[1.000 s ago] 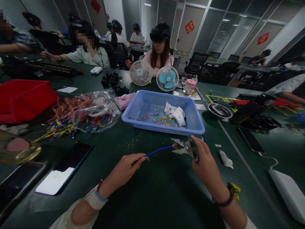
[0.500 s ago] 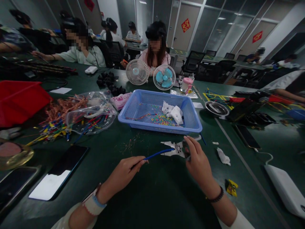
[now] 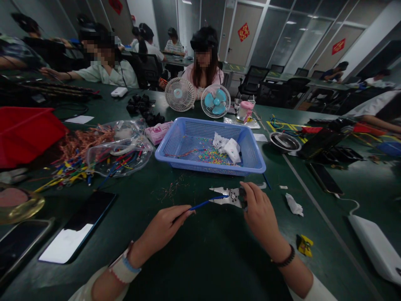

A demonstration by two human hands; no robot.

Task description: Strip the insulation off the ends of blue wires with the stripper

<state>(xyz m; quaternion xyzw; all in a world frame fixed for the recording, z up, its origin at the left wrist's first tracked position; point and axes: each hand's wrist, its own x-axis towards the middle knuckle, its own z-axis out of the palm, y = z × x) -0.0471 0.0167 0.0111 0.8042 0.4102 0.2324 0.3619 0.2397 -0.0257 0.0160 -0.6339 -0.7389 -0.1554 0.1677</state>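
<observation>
A blue wire (image 3: 202, 205) is pinched between the thumb and fingers of my left hand (image 3: 167, 221). Its far end lies between the jaws of the wire strippers (image 3: 230, 196), close to the pivot. My right hand (image 3: 258, 209) is wrapped round the handles of that tool, which points left with its jaws slightly apart. Just beyond my hands stands a blue plastic basket (image 3: 209, 168) with small coloured bits (image 3: 213, 157) and crumpled white tissue (image 3: 231, 149) in it. Thin wire strands (image 3: 172, 188) lie on the table left of the tool.
A clear bag of coloured wires (image 3: 122, 154) and a red bin (image 3: 28, 133) stand at left, near a phone (image 3: 78, 225). On the right are a metal bowl (image 3: 285, 142), a tissue scrap (image 3: 293, 205), a yellow wrapper (image 3: 305, 246) and a white power bank (image 3: 376, 246). A person sits opposite behind two fans (image 3: 216, 101).
The handles in my right hand have come closer together and the stripper jaws have narrowed around the wire. The tool has shifted slightly left. My left hand stays nearly still.
</observation>
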